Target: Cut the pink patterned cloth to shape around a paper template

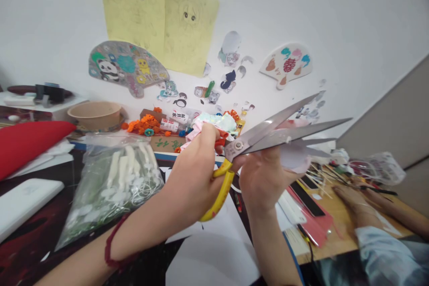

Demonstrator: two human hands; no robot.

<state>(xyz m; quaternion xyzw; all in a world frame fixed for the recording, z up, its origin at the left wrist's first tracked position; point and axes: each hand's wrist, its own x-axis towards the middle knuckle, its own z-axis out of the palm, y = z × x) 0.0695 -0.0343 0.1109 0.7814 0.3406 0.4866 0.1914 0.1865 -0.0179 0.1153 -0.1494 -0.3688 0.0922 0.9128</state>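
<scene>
My left hand [192,183], with a red cord round its wrist, is closed on the yellow handles of large scissors [268,132]. Their steel blades stand apart and point right. My right hand [261,178] sits just below the blades and pinches a small piece of pale paper [295,158], which lies between the blades. Both hands are raised above the table.
A clear plastic bag of white pieces [114,178] lies at the left, near a red cushion [27,143], a white flat box [23,201] and a paper bowl [95,115]. White sheets [214,259] lie below my hands. Another person's hand [351,196] rests beside thin sticks [321,176] at the right.
</scene>
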